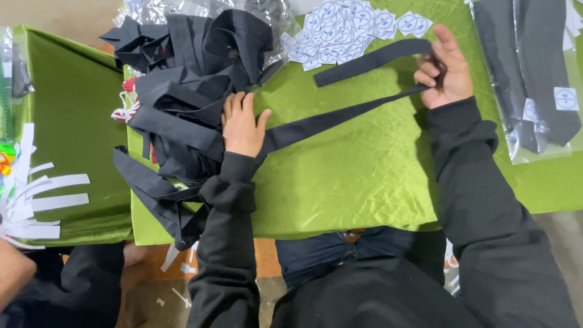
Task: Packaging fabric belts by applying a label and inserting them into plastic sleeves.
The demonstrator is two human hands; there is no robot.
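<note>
My left hand (243,124) lies flat, fingers spread and grasping nothing, pressing the wide end of a black necktie (340,115) against the edge of the heap of black neckties (182,91) at the upper left of the frame, so the heap stays put while one tie is drawn clear. My right hand (443,70), at the upper right, has its grip clenched around the tie where it folds, holding the fabric taut between my two hands. The tie runs diagonally across the middle of the green cloth (364,176) covering the worktop, its narrow tail doubling back leftward toward the pile of round blue-and-white stickers (346,27). It looks matte, flat and soft, widening toward my left hand. Bagged ties (534,79) lie at the far right; white paper strips (42,200) at the left.
</note>
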